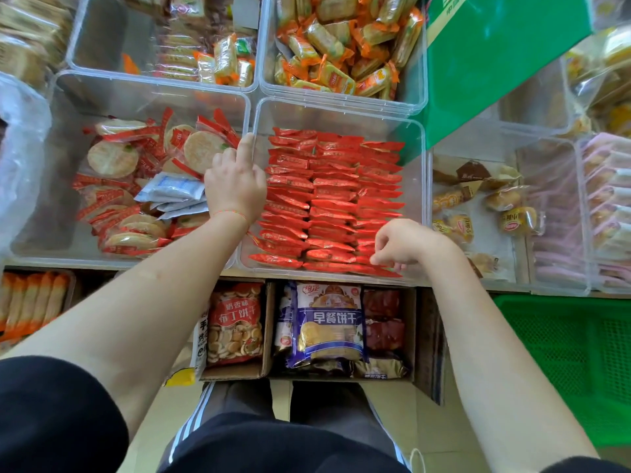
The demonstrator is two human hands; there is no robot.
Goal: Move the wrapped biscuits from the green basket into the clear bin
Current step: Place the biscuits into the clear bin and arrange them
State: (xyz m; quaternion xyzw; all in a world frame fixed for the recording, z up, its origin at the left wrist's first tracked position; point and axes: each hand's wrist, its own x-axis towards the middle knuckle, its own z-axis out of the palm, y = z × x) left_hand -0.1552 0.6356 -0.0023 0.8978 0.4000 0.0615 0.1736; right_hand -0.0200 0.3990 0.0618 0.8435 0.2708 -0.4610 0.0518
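A clear bin [341, 109] in the middle of the shelf holds three tidy rows of red wrapped biscuits [327, 199]. My left hand [235, 186] rests on the bin's left wall, index finger stretched along the rim, holding nothing. My right hand [403, 244] hovers over the front right corner of the bin, fingertips pinched at the nearest red packets; whether it grips one is unclear. The green basket [560, 353] sits low at the right, and the part in view shows only bare mesh.
A clear bin of round crackers [153, 93] stands at the left, bins of orange-wrapped snacks [341, 49] behind, a bin of small cakes [478, 206] at the right. A green box [495, 63] leans behind. Cardboard boxes with biscuit bags [324, 326] sit under the shelf.
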